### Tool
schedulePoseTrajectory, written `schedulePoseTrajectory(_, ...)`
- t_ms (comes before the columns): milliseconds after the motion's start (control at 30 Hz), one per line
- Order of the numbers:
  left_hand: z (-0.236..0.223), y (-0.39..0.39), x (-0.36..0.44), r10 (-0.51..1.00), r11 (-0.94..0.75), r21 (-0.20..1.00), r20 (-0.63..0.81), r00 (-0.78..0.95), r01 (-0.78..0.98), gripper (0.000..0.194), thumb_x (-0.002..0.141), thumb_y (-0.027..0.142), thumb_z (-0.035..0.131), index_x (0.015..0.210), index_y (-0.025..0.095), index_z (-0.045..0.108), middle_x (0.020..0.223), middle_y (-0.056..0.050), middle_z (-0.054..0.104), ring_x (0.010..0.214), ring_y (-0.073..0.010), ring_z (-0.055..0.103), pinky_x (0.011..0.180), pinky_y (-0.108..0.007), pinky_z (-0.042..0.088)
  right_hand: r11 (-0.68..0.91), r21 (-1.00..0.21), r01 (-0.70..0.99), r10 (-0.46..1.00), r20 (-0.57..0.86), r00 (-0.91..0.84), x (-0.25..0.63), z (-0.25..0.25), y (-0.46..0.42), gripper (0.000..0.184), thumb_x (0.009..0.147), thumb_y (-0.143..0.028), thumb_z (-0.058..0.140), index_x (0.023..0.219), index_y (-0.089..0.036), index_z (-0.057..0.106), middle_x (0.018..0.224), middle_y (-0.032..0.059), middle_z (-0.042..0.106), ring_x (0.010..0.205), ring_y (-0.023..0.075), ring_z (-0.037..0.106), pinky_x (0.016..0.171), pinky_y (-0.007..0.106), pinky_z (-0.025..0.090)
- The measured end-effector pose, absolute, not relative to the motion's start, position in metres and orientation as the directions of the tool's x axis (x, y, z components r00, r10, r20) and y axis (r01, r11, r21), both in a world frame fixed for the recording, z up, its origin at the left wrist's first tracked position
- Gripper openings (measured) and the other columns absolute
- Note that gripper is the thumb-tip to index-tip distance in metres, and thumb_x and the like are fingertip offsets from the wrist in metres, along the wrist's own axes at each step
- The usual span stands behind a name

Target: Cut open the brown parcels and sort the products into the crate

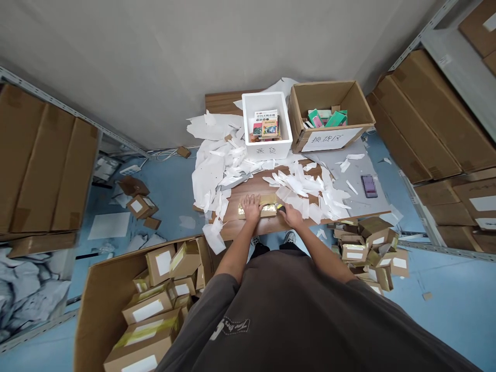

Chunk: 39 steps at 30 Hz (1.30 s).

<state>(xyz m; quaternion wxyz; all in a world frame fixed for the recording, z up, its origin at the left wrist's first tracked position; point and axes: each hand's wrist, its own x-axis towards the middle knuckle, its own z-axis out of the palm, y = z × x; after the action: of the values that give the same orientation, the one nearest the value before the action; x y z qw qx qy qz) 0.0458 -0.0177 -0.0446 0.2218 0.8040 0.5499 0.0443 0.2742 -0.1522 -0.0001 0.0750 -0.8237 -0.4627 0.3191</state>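
Observation:
A small cardboard box with shiny tape along its near side lies at the front of the wooden table. My left hand grips its left end and presses it against the tabletop. In my right hand is a yellow and black box cutter, its front end at the box's right end. The blade is too small to make out. Torn white paper scraps surround the box on the far side and to the right.
Behind are a white foam box with books and a cardboard carton with green packs. A blurred purple item lies right. A large carton of parcels stands at left; several boxes pile on the floor at right.

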Motion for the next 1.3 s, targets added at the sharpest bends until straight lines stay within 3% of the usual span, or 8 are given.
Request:
schedulePoseTrajectory(100, -0.048, -0.020, 0.041, 0.909, -0.297, 0.425, -0.150, 0.390, 0.855, 0.062, 0.102, 0.051, 0.067, 0.159, 0.027, 0.060, 0.169, -0.016, 0.051, 0.164, -0.0413, 0.033, 0.135, -0.066, 0.013, -0.801, -0.433, 0.415, 0.590, -0.448, 0.672, 0.331, -0.004, -0.183, 0.033, 0.110, -0.039, 0.048, 0.127, -0.013, 0.061, 0.120, 0.0266, 0.073, 0.106, 0.0360, 0.073, 0.089, 0.042, 0.052)
schedulePoseTrajectory(200, -0.047, -0.022, 0.039, 0.905, -0.323, 0.428, -0.122, 0.408, 0.844, 0.062, 0.101, 0.052, 0.068, 0.157, 0.026, 0.062, 0.169, -0.017, 0.050, 0.164, -0.0420, 0.032, 0.135, -0.067, 0.011, -0.746, -0.540, 0.390, 0.646, -0.447, 0.618, 0.362, -0.013, -0.201, 0.029, 0.102, -0.048, 0.060, 0.113, -0.021, 0.064, 0.100, 0.0121, 0.077, 0.094, 0.0295, 0.074, 0.085, 0.038, 0.055)
schedulePoseTrajectory(267, -0.044, -0.021, 0.038, 0.907, -0.330, 0.422, -0.106, 0.408, 0.844, 0.061, 0.102, 0.052, 0.067, 0.156, 0.023, 0.063, 0.169, -0.018, 0.050, 0.163, -0.0417, 0.033, 0.135, -0.067, 0.013, -0.626, -0.766, 0.146, 0.721, -0.498, 0.481, 0.353, -0.026, -0.200, 0.037, 0.099, -0.059, 0.057, 0.109, -0.024, 0.061, 0.083, 0.0031, 0.073, 0.075, 0.0250, 0.071, 0.074, 0.037, 0.058)
schedulePoseTrajectory(400, -0.040, -0.020, 0.036, 0.912, -0.345, 0.410, -0.067, 0.405, 0.844, 0.059, 0.104, 0.053, 0.063, 0.153, 0.022, 0.065, 0.168, -0.018, 0.052, 0.162, -0.0399, 0.037, 0.135, -0.064, 0.016, -0.513, -0.830, -0.219, 0.659, -0.545, 0.519, 0.319, -0.063, -0.181, 0.051, 0.096, -0.078, 0.046, 0.101, -0.027, 0.052, 0.078, 0.0020, 0.072, 0.065, 0.0227, 0.067, 0.065, 0.035, 0.057)
schedulePoseTrajectory(600, -0.043, -0.024, 0.030, 0.928, -0.336, 0.358, -0.034, 0.372, 0.871, 0.059, 0.101, 0.053, 0.066, 0.151, 0.022, 0.066, 0.167, -0.017, 0.052, 0.161, -0.0412, 0.037, 0.134, -0.064, 0.020, -0.700, -0.700, 0.141, 0.552, -0.406, 0.728, 0.362, -0.100, -0.161, 0.036, 0.103, -0.052, 0.041, 0.085, -0.026, 0.059, 0.087, 0.0110, 0.070, 0.101, 0.0302, 0.068, 0.092, 0.041, 0.055)
schedulePoseTrajectory(733, -0.042, -0.030, 0.028, 0.934, -0.322, 0.324, -0.042, 0.354, 0.890, 0.057, 0.102, 0.052, 0.064, 0.151, 0.022, 0.066, 0.168, -0.016, 0.052, 0.161, -0.0408, 0.037, 0.134, -0.063, 0.021, -0.692, -0.653, 0.308, 0.595, -0.275, 0.755, 0.371, -0.098, -0.164, 0.039, 0.103, -0.040, 0.044, 0.119, -0.015, 0.070, 0.110, 0.0185, 0.071, 0.121, 0.0326, 0.061, 0.107, 0.046, 0.050)
schedulePoseTrajectory(1000, -0.031, -0.031, 0.048, 0.930, -0.295, 0.354, -0.107, 0.351, 0.888, 0.056, 0.106, 0.052, 0.058, 0.155, 0.024, 0.063, 0.166, -0.015, 0.055, 0.158, -0.0381, 0.041, 0.132, -0.058, 0.025, -0.618, -0.783, 0.070, 0.769, -0.582, 0.265, 0.218, -0.072, -0.154, 0.088, 0.097, -0.062, 0.063, 0.167, -0.018, 0.034, 0.088, 0.0055, 0.074, 0.070, 0.0266, 0.071, 0.069, 0.039, 0.061)
schedulePoseTrajectory(1300, -0.020, -0.034, -0.047, 0.971, 0.130, 0.552, -0.239, 0.007, 0.824, 0.045, 0.109, 0.033, 0.051, 0.149, 0.018, 0.067, 0.131, -0.016, 0.078, 0.123, -0.0331, 0.070, 0.110, -0.043, 0.049, -0.517, -0.735, 0.439, 0.856, -0.437, 0.276, 0.158, -0.033, 0.012, 0.070, 0.099, -0.049, 0.065, 0.157, -0.016, 0.045, 0.136, 0.0213, 0.071, 0.124, 0.0350, 0.070, 0.101, 0.040, 0.055)
